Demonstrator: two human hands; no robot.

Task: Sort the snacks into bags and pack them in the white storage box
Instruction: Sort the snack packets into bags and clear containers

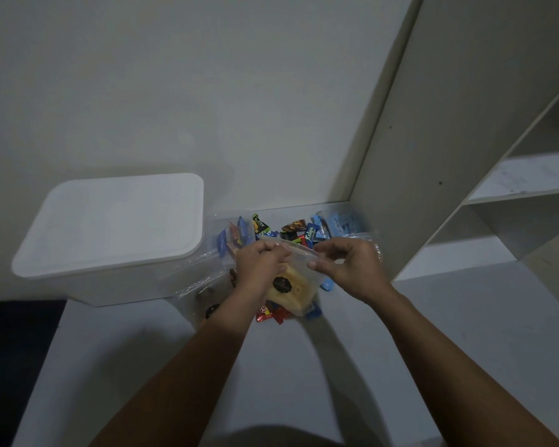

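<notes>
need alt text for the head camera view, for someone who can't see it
Both hands, left hand and right hand, pinch the top edge of a clear zip bag holding yellow-wrapped snacks, above a white table. Loose snacks in colourful wrappers lie behind the bag. A white storage box with its lid on sits to the left.

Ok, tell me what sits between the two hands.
In the head view, the clear zip bag's top edge spans from left hand to right hand, both pinching it.
</notes>
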